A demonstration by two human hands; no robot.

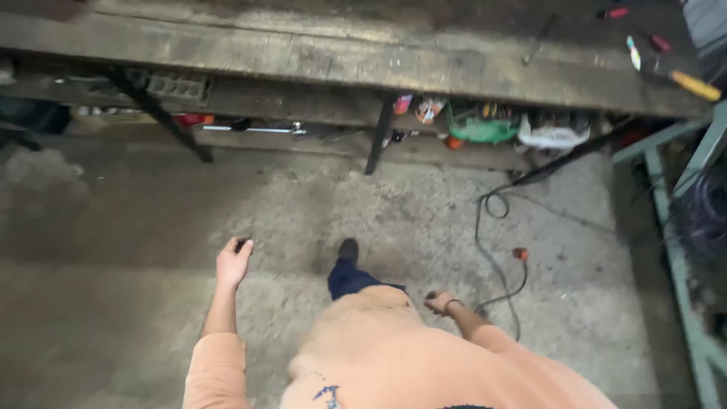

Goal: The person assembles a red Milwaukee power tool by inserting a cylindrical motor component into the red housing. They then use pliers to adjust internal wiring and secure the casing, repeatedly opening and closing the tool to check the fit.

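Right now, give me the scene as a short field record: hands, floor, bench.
left hand: empty, fingers loose, held over the floor
right hand: empty, low beside the body, dark band at the wrist
floor: rough concrete, black cable with orange plug lying on it
bench: worn wooden top, hand tools at its far right, clutter on the shelf beneath

Count: two bare hands, left hand (232,261) and right hand (441,302). One wooden tabletop (318,57). One black cable (492,257) on the floor. One yellow-handled tool (693,85). One green bag (485,130), one white bag (553,136).
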